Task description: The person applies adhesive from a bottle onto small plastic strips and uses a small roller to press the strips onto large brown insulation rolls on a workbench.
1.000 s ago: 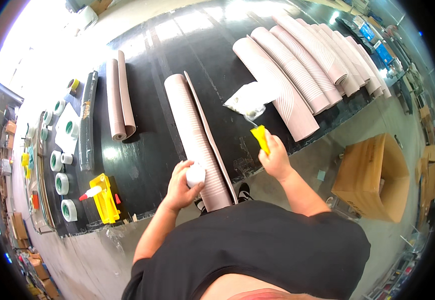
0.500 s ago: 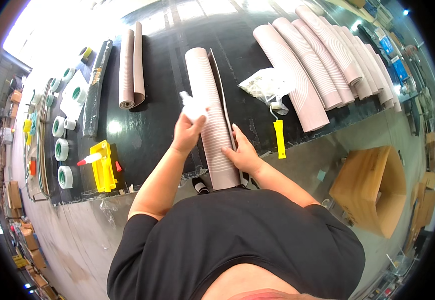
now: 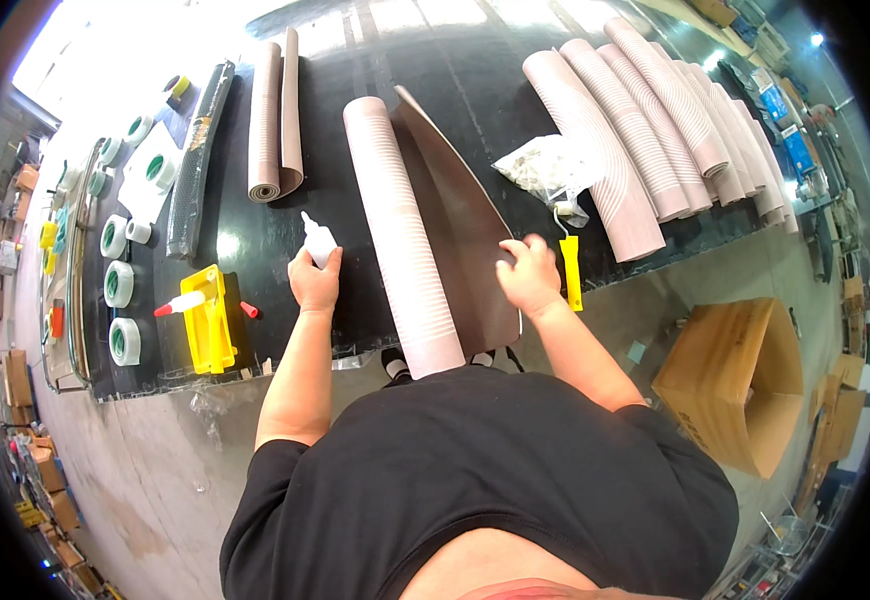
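In my left hand is a white squeeze bottle with a narrow nozzle, tilted and pointing away from me, left of a partly unrolled mat. This pinkish-beige mat has pale stripes and lies lengthwise in front of me; its rolled part is on the left. The loose flap is drawn out to the right, its plain brownish inner face showing and its far corner raised. My right hand is at the flap's right edge, thumb and forefinger bent over it; the fingers' underside is hidden.
A rolled mat and a dark wrapped roll lie left, near tape rolls and a yellow tray. Right are stacked mat rolls, a plastic bag and a yellow-handled roller. A cardboard box stands on the floor.
The flap has opened out to the right, and my right hand has moved right with its edge. My left hand has carried the bottle left and down, off the roll.
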Demonstrator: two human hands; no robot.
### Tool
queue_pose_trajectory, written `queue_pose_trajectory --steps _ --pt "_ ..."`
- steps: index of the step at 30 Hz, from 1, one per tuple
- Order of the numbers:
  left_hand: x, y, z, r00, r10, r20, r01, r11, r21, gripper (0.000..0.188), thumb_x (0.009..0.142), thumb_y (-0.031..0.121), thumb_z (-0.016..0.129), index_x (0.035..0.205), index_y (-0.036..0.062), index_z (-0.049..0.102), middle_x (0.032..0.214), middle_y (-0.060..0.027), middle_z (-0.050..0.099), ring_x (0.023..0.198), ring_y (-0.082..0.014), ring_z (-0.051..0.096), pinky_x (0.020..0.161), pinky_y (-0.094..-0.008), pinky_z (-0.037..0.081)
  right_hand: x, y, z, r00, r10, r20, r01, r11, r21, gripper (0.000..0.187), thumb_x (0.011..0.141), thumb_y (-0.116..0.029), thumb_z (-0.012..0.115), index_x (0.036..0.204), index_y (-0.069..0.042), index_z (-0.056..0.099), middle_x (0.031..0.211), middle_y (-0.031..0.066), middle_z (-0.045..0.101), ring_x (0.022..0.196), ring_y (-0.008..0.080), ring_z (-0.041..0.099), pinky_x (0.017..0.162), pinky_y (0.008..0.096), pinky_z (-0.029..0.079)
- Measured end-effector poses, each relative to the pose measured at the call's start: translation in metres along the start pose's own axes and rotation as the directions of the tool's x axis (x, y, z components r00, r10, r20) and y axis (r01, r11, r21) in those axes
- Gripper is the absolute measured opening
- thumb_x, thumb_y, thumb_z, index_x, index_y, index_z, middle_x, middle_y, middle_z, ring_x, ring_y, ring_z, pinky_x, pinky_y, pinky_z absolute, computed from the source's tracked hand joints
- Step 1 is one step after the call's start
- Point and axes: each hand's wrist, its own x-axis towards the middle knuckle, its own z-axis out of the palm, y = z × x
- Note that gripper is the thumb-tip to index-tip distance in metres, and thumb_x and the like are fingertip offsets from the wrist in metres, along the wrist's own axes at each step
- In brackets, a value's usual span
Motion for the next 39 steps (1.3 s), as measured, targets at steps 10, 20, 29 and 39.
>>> queue_pose_trajectory --steps 10,20,29,39 --pt "0.008 0.122 -0.004 0.917 0.206 0.342 0.227 0.436 -0.871 0.029 0.09 0.011 0.07 0.116 0.0022 0.06 0.108 -0.0037 0.064 0.096 -0.0126 0.06 0.086 -0.0277 0.047 0.012 -0.07 0.041 0.925 -0.271 0.268 0.379 0.582 -0.719 0.064 0.099 -0.041 0.04 0.153 -0.008 0.032 0.165 0.0101 0.013 0.153 0.0304 -0.001 0.123 0.0461 -0.002" --pt "0.038 0.162 0.105 0.895 0.161 0.417 0.355 0.311 -0.882 0.03 0.088 0.008 0.072 0.116 0.0058 0.061 0.109 -0.0009 0.066 0.099 -0.0122 0.061 0.089 -0.0286 0.047 0.004 -0.021 0.027 0.859 -0.464 0.215 0.503 0.691 -0.519 0.06 0.093 -0.044 0.057 0.144 -0.013 0.049 0.155 0.0044 0.039 0.146 0.0203 0.03 0.123 0.0463 0.006" --pt "0.044 0.201 0.124 0.471 0.207 0.857 0.654 0.57 -0.497 0.032 0.095 0.021 0.067 0.123 0.0078 0.059 0.116 -0.0019 0.068 0.102 -0.0125 0.062 0.084 -0.0309 0.048 0.023 0.01 0.01 0.854 -0.52 0.006 0.52 0.853 -0.049 0.03 0.086 -0.023 0.067 0.111 -0.007 0.07 0.127 0.0138 0.064 0.126 0.0313 0.054 0.11 0.0475 0.038" --pt "0.046 0.178 0.172 0.484 0.289 0.826 0.455 0.724 -0.519 0.042 0.091 0.019 0.071 0.127 0.0034 0.057 0.115 -0.0027 0.065 0.106 -0.013 0.06 0.097 -0.0298 0.046 0.064 0.045 -0.081 0.759 -0.442 -0.478 0.278 0.884 -0.376 0.018 0.079 -0.01 0.066 0.096 -0.008 0.071 0.097 0.0109 0.069 0.092 0.031 0.064 0.084 0.0424 0.051"
